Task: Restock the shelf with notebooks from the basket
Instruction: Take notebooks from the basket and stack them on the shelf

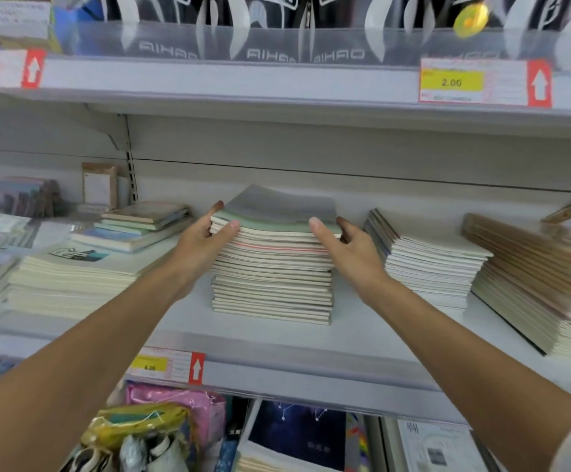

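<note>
A tall stack of thin notebooks (272,267) stands in the middle of the white shelf (311,338); its top notebooks (277,211) have grey and green covers and lie slightly bowed. My left hand (202,241) grips the left edge of those top notebooks, thumb on the front edge and fingers behind. At the right edge my right hand (349,243) grips the same notebooks, with its thumb on the front corner. The basket is out of view.
More notebook stacks stand to the right (430,264) and far right (536,277); a wide low pile (73,277) and loose booklets lie on the left. An upper shelf edge with price tags (481,81) runs overhead. Pouches and books fill the shelf below.
</note>
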A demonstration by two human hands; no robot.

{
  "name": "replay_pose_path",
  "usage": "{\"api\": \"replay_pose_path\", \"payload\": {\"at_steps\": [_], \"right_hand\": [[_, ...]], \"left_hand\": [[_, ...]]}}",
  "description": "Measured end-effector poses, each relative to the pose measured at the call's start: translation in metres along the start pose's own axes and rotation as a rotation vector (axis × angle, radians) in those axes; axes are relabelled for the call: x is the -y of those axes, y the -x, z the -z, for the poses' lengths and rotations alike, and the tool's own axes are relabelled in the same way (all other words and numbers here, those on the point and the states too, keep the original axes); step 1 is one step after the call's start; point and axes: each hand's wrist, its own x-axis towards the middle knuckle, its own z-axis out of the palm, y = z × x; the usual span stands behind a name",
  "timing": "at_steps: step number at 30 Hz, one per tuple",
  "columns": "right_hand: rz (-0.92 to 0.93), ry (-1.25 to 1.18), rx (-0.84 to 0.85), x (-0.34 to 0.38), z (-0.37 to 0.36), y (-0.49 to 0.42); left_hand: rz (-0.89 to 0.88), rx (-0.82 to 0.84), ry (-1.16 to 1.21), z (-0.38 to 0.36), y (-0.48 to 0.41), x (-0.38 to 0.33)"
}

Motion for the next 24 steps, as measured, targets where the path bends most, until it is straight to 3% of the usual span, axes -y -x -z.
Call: {"api": "replay_pose_path", "payload": {"at_steps": [11, 20, 24], "right_hand": [[0.235, 0.318, -0.209, 0.009, 0.006, 0.017], [0.190, 0.347, -0.134, -0.003, 0.002, 0.003], [0.254, 0.621, -0.099, 0.006, 0.004, 0.011]], "left_hand": [[-0.031, -0.108, -0.022, -0.007, 0.007, 0.002], [0.000, -0.153, -0.072, -0.009, 0.008, -0.005], [0.005, -0.139, -0.099, -0.011, 0.025, -0.016]]}}
